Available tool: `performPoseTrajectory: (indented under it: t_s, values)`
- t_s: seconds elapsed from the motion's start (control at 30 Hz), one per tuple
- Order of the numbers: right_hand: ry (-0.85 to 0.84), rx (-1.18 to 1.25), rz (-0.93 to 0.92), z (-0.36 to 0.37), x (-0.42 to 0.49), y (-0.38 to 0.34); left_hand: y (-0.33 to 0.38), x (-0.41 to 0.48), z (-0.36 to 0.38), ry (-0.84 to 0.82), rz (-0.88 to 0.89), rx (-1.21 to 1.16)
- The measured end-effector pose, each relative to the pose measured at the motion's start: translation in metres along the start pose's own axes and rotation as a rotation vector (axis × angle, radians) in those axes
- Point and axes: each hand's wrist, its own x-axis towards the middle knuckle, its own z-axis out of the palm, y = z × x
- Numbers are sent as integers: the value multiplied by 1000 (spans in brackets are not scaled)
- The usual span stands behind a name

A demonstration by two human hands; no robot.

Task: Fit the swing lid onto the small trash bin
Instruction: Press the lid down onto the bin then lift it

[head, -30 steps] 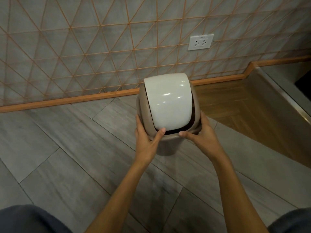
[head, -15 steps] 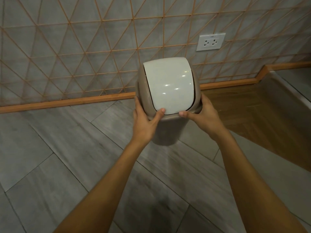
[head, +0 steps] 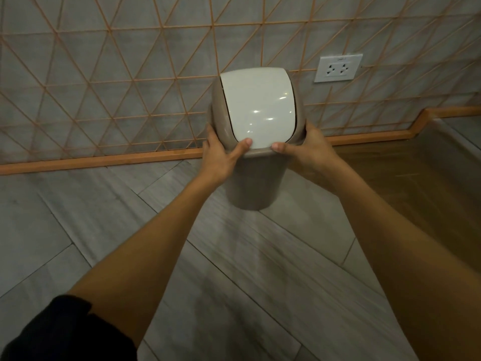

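Higher now, swing lid (head: 259,108) seated on bin (head: 256,183), both hands (head: 220,156) (head: 303,149) gripping its rim.

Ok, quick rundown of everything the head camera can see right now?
bin: one, taupe, held in front of the wall
lid: one, white flap in a taupe frame, on top of the bin
socket: one, white, on the wall right of the bin
wall: grey tiles with orange lines
skirting: orange strip along the wall's foot
floor: grey planks, brown wood at right
left hand: gripping the lid's left side
right hand: gripping the lid's right side
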Motion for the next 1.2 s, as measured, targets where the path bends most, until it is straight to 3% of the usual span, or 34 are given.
performPoseTrajectory:
  t_s: [0.43,0.67,1.2]
  values:
    - [-45,-120,11,4,28,-17,7,30,-8,-60,-30,14]
    - [127,-201,82,19,37,-19,8,49,-8,-48,-44,-11]
    - [152,-278,86,28,49,-22,2,63,-4,-23,-48,-19]
